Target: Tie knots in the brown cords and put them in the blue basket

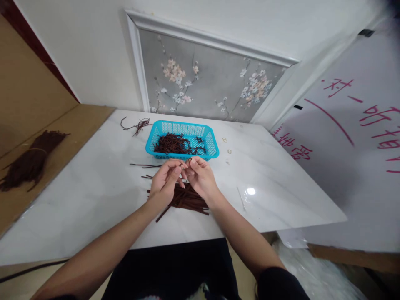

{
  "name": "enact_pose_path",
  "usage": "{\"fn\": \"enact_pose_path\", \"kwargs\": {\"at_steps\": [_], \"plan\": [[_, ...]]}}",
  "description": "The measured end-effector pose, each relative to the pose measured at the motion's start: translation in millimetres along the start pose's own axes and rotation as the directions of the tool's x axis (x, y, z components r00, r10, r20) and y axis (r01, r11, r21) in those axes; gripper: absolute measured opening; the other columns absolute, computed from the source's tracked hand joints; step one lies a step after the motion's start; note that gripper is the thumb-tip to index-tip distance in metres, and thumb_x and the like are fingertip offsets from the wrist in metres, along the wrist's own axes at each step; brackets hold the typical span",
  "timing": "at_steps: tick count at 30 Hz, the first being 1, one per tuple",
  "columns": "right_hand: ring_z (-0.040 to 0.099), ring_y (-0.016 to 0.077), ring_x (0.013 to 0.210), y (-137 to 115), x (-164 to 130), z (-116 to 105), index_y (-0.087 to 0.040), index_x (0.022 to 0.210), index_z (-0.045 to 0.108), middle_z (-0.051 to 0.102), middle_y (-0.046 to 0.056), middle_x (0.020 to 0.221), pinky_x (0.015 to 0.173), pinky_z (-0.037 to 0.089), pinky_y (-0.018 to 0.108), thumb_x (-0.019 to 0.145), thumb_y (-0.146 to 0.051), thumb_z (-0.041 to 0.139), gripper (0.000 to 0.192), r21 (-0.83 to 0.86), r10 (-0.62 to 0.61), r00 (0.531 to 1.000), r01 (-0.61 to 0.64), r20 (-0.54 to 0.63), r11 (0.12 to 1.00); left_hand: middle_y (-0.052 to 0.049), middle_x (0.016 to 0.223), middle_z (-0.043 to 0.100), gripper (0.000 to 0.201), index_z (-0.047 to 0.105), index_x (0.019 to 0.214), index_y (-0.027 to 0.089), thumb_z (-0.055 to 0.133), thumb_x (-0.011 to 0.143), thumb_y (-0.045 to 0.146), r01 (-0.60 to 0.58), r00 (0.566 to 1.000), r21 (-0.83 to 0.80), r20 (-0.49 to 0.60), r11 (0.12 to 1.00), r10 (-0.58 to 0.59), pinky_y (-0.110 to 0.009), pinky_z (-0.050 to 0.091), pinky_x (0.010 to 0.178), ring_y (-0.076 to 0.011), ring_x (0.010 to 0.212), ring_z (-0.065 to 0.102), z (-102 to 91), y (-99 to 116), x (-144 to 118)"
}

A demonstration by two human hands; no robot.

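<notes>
My left hand (167, 179) and my right hand (201, 175) meet fingertip to fingertip over the table, just in front of a blue basket (213, 143). Both are closed in a pinch. A small bent piece of dark brown stem (190, 160) shows at the right fingertips; what the left fingers pinch is hidden. Under my hands lies a pile of long, thin dark brown stems (190, 202). In the basket, short twisted brown pieces (171, 143) are heaped on the left, with several separate ones on the right.
Loose stems (142, 125) lie left of the basket, and several thin ones (145, 166) in front of it. Small pale rings (229, 151) sit to its right. A banded brown bundle (34, 158) rests on cardboard at far left. A white board (350, 125) stands at right.
</notes>
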State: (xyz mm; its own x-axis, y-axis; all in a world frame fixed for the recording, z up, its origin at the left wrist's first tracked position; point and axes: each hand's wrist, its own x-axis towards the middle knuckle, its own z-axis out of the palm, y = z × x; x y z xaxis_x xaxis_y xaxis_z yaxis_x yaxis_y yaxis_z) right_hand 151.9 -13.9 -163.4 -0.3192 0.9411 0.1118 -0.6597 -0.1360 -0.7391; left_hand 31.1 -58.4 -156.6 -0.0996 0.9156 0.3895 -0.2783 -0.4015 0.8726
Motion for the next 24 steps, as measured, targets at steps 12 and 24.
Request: {"fn": "enact_pose_path", "kwargs": {"at_steps": [12,24], "plan": [[0.059,0.0083,0.067,-4,-10,16,-0.025,0.085,0.073,0.071,-0.004,0.077,0.068,0.048,0.021,0.069,-0.029,0.086,0.022,-0.06,-0.043,0.998,0.04,-0.043,0.997,-0.005,0.088,0.077,0.011,0.074,0.077,0.016,0.081,0.074,0.024,-0.084,0.956,0.189,-0.261,0.978,0.132,-0.02,0.056,0.043,-0.0086,0.048,0.063,2.7,9,0],[0.058,0.0063,0.058,-4,-11,21,-0.024,0.073,0.074,0.071,-0.006,0.064,0.062,0.047,0.02,0.064,-0.026,0.088,0.016,-0.064,-0.127,0.98,0.119,-0.155,0.991,0.0,0.073,0.076,0.024,0.07,0.08,0.017,0.087,0.065,0.026,0.007,0.919,0.15,-0.392,0.989,0.053,-0.024,0.063,0.056,-0.0162,0.06,0.073,4.6,6,3]]}}
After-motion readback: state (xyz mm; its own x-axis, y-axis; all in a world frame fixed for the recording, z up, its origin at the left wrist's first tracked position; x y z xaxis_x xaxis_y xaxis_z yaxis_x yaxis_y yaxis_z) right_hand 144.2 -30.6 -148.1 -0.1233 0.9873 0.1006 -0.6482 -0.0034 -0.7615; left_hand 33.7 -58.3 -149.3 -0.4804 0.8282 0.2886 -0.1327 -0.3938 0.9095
